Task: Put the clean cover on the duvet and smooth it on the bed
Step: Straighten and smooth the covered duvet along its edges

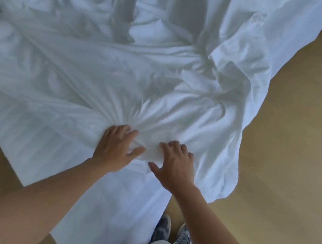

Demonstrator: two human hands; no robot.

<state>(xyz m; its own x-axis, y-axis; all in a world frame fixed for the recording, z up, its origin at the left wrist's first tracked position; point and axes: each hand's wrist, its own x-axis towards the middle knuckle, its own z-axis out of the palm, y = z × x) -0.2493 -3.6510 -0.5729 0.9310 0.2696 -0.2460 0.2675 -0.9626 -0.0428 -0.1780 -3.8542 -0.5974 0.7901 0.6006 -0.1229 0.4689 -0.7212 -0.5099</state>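
Note:
A white duvet cover point(122, 64) lies crumpled across the bed, filling most of the view, with deep folds toward the far side. Folds radiate from a bunch of cloth near the bed's corner. My left hand point(117, 146) lies on that bunch with its fingers curled into the fabric, gripping it. My right hand point(174, 165) sits just to the right, its fingertips bent and digging into the same cloth, thumb spread out. Whether the duvet is inside the cover cannot be told.
The bed's corner with a faintly striped white sheet point(35, 141) points toward me. Tan wooden floor point(285, 160) runs along the right and lower left. The cover's edge point(228, 183) hangs over the right side. My shoes point(173, 235) stand by the corner.

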